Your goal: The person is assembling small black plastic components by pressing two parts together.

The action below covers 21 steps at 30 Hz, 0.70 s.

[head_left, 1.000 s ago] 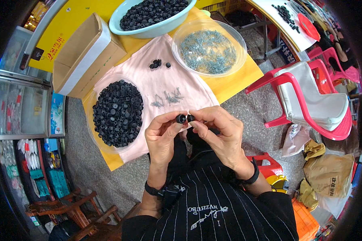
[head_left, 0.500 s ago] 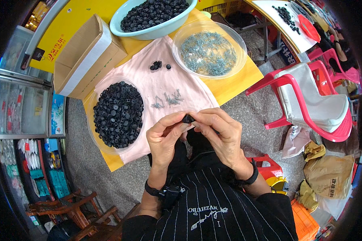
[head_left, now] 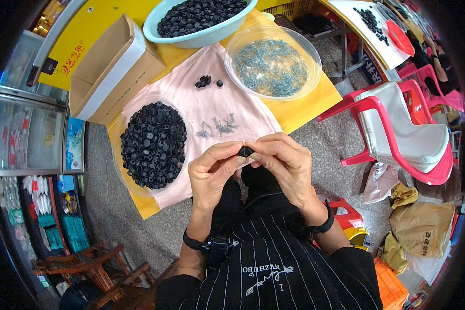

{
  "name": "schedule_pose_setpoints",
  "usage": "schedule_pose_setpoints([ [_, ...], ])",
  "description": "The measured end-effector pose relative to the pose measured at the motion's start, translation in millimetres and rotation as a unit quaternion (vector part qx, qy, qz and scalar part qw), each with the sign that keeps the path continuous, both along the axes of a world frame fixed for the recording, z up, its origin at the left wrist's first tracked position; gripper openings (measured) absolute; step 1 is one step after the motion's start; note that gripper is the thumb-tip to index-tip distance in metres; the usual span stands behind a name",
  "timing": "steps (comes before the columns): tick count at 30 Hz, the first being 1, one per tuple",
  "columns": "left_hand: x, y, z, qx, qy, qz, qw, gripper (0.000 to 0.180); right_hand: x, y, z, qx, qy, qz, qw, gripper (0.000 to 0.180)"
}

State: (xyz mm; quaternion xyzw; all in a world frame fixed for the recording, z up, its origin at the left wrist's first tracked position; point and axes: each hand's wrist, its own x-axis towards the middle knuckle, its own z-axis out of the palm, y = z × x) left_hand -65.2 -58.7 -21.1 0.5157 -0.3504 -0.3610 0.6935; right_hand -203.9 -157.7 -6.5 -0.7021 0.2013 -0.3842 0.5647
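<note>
Between the fingertips of my left hand [head_left: 215,168] and my right hand [head_left: 285,163] is a small round black cap [head_left: 245,151], pinched by both just over the table's near edge. Whether a screw sits in it I cannot tell. Beyond my hands, a small heap of silvery screws [head_left: 223,125] lies on the pink cloth [head_left: 206,103]. Farther back on the cloth rest several black caps [head_left: 203,81]. To the left stands a clear round tub full of black caps [head_left: 152,144].
A clear tub of screws [head_left: 271,67] stands at the table's right, a pale blue basin [head_left: 201,39] of black parts at the back. An open cardboard box [head_left: 113,72] is at the left. A pink chair [head_left: 392,129] with a white cover and a red stool [head_left: 346,212] are to my right.
My fingertips have shifted slightly on the black cap, showing more of it. The right fingers have turned a little around it. The table's things look unchanged.
</note>
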Motion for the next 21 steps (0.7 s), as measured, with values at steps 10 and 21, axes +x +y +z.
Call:
schedule_pose_setpoints([
  [10,-4,-1,3,0.009,0.115,0.020,0.993,0.024,5,3,0,-0.039,-0.003,-0.014,0.999,0.027],
  [21,-10,0,1,0.029,0.195,0.034,0.980,0.023,6,7,-4,-0.122,0.033,-0.037,0.991,0.042],
])
